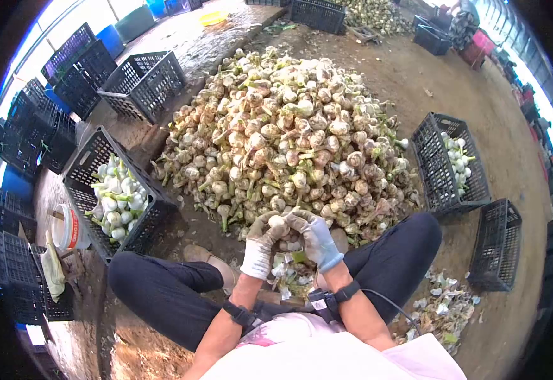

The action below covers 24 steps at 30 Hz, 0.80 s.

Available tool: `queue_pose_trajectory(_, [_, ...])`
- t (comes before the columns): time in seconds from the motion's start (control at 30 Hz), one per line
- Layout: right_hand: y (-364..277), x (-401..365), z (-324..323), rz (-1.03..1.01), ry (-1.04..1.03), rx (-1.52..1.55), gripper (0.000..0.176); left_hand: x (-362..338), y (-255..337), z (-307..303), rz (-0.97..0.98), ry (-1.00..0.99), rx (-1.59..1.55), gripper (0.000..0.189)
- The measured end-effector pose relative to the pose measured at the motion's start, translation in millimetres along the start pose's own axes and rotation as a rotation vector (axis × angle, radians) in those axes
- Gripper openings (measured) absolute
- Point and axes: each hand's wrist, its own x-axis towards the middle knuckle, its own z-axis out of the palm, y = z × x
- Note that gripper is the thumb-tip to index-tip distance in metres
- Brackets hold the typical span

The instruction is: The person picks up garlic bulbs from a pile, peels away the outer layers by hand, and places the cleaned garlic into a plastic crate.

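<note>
Together, left hand (260, 246), right hand (318, 238) gripping garlic bulb (279, 222), bucket (66, 229) lettering unreadable

Dirty white gloves (260, 244), pale tan garlic pile (289, 139), black crates (441, 164), black trousers (162, 291)

— What sits on the floor ahead?
— A big heap of garlic (282, 133), skins dirty, stalks poking out.
— And left of it?
— A black crate (86, 171) with clean white bulbs (117, 202) inside, a white bucket (69, 227) just beside it, and more crates (143, 79) stacked further back near a blue tub (110, 39).
— The right side?
— Another crate (431, 164) holding a few white bulbs (457, 155), a smaller crate (498, 247) near it, and a scatter of peelings (444, 307) on the ground
</note>
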Motion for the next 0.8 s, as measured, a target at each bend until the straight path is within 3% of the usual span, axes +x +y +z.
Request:
queue_pose_trajectory(0.33, [-0.1, 0.0, -6.4, 0.047, -0.045, 0.086, 0.02, 2.7, -2.8, -7.4, -0.03, -0.064, -0.186, 0.049])
queue_pose_trajectory(0.7, [-4.4, 6.2, -11.2, 0.107, -0.135, -0.057, 0.021, -0.2, -2.4, -12.0, -0.101, -0.096, -0.331, 0.04])
queue_pose_trajectory(0.77, [-4.1, 4.0, -11.7, -0.104, -0.104, -0.422, 0.02, 0.3, -4.2, -7.0, -0.08, -0.092, -0.259, 0.035])
queue_pose_trajectory(0.8, [-5.7, -4.2, -12.0, -0.174, -0.117, -0.309, 0.023, 0.1, -2.7, -6.5, -0.056, -0.074, -0.18, 0.03])
